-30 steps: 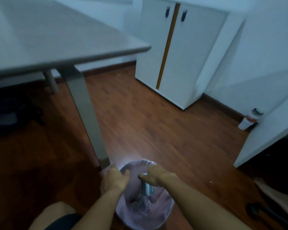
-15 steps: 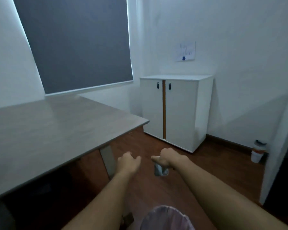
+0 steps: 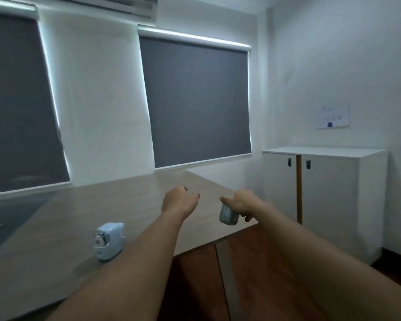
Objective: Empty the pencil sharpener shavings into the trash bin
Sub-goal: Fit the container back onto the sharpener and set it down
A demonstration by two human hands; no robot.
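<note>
A pale blue desktop pencil sharpener (image 3: 108, 243) stands on the grey table (image 3: 56, 216), left of my left forearm. My right hand (image 3: 242, 202) hangs over the table's right corner and grips a small greyish shavings drawer (image 3: 228, 215) from above. My left hand (image 3: 180, 201) is loosely curled above the table with nothing in it, about a hand's width left of the drawer. The trash bin is out of view.
A white two-door cabinet (image 3: 326, 200) stands against the right wall. Two windows with dark roller blinds (image 3: 197, 103) are behind the table. Brown wooden floor (image 3: 206, 286) shows below the table's edge, with the table leg (image 3: 227, 281) running down.
The view has swung up from the pink bin on the floor to the table top. Both hands rose from the bin to table height, the right still holding the drawer. The sharpener came into sight.
</note>
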